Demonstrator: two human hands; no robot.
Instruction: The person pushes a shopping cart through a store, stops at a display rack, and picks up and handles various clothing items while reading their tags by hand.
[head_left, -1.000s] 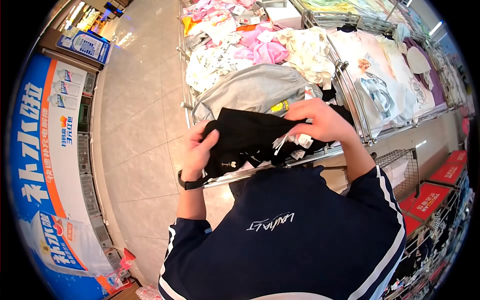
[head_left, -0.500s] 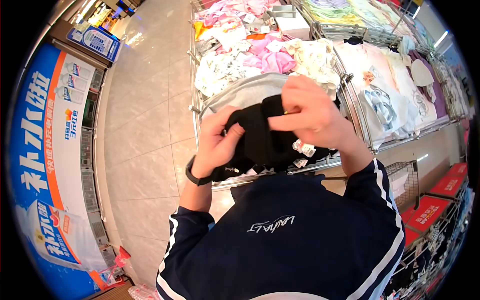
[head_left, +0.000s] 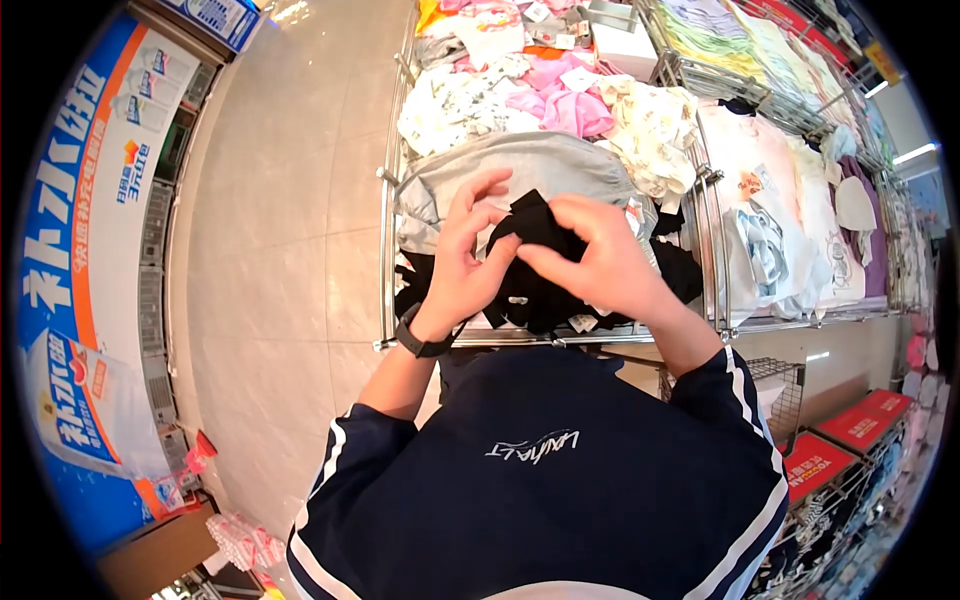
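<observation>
A folded black garment [head_left: 537, 222] is held up between my two hands, over the near end of a clothes bin. My left hand [head_left: 468, 255] has its thumb on the cloth's left edge, with the upper fingers stretched out loosely. On the other side, my right hand [head_left: 605, 255] pinches the folded cloth between thumb and fingers. Beneath them lie more black garments [head_left: 675, 270] with white tags, partly hidden by my hands. A grey garment [head_left: 520, 150] is spread just beyond.
White and pink clothes [head_left: 565, 105] fill the bin farther back, beside a white box [head_left: 625, 45]. A metal rail [head_left: 712, 250] divides it from another bin of pale clothes [head_left: 765, 180]. Tiled floor [head_left: 280, 220] and a blue poster wall [head_left: 60, 250] are on the left.
The black garment has become a smaller folded bundle. My left hand's upper fingers have opened outward, and my right hand has come lower. The view has shifted slightly.
</observation>
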